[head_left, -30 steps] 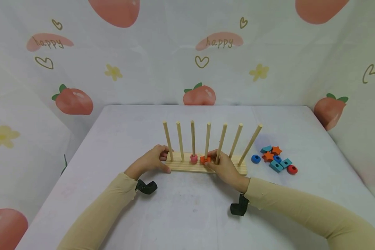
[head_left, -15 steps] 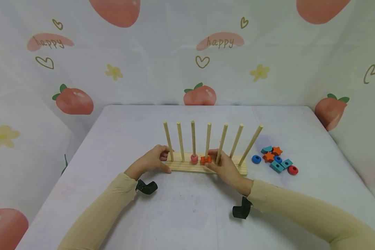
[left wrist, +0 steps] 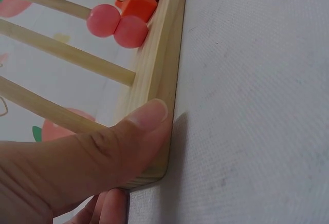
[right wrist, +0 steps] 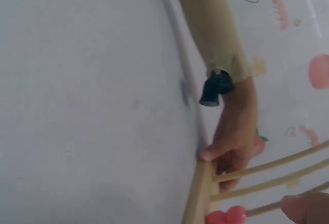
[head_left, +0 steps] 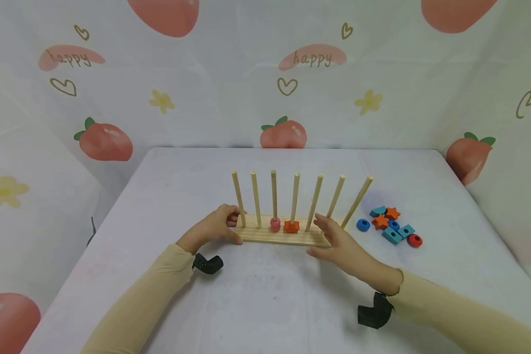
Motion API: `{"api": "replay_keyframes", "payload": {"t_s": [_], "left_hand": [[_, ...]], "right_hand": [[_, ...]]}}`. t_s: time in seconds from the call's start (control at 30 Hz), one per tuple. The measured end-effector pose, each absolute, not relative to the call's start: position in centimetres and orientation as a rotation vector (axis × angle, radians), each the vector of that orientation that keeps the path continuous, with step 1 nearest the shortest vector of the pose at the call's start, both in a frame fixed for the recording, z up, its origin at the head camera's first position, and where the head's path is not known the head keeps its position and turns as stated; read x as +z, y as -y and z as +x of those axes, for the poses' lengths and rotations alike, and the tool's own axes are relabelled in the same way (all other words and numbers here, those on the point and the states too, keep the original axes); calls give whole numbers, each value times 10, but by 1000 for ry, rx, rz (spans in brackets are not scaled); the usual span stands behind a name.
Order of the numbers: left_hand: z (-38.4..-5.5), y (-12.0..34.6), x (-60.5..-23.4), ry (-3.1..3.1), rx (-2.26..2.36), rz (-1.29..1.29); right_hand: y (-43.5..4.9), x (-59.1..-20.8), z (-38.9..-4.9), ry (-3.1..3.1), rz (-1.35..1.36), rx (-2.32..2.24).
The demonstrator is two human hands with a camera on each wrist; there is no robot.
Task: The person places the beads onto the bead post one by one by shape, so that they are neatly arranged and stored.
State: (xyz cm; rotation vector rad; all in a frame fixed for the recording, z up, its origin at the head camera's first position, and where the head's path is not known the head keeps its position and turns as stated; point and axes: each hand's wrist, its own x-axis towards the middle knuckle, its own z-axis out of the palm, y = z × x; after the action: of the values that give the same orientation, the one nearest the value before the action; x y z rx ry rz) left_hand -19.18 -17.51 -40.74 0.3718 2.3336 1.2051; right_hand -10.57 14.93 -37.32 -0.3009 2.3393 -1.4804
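A wooden peg stand (head_left: 270,237), with several upright rods on a flat base, sits mid-table. My left hand (head_left: 216,225) grips the base's left end; in the left wrist view its thumb (left wrist: 149,116) presses the front face near the corner. Low on the third rod from the left is a pink rounded bead (head_left: 275,225), lobed up close. An orange star bead (head_left: 291,226) sits at the foot of the rod beside it. With thumb and fingers spread and nothing held, my right hand (head_left: 345,248) is by the base's right end, hiding part of it.
Right of the stand lie loose beads: a blue round one (head_left: 363,225), orange stars (head_left: 392,213), teal blocks (head_left: 392,235) and a red round one (head_left: 414,240). A patterned cloth (head_left: 212,73) hangs behind the white table (head_left: 256,300).
My right hand has let go of the orange star bead and drawn back to the right, its fingers spreading. The star stays on its rod. My left hand has not moved.
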Motion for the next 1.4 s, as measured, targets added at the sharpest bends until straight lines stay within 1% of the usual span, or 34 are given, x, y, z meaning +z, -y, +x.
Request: {"api": "replay_keyframes", "payload": {"t_s": [0.27,0.43,0.53,0.7,0.93,1.13,1.4], "left_hand": [[-191,176,-407,-2317,1229,414],[-191,176,-408,-2328,1219,396],[-190,176,-408,-2340,1205,372],[-190,176,-409,-2348,1196,366],[-192,177,-412,-2343,1212,381],[-190,176,-410,-2341,1217,394],[-191,176,-410,-2339,1228,373]], "right_hand": [[-188,-350,-93,-2323,-428,-1496],[-219,-339,-95,-2376,-484,-1605],[-239,-334,-99,-2449,-444,-1658],[-265,-331,-106,-2619,-282,-1609],[-296,-345,-126,-2722,-100,-1591],[-313,-361,-147,-2796,35,-1327],[-325,-383,-169,-2642,38,-1114]]}}
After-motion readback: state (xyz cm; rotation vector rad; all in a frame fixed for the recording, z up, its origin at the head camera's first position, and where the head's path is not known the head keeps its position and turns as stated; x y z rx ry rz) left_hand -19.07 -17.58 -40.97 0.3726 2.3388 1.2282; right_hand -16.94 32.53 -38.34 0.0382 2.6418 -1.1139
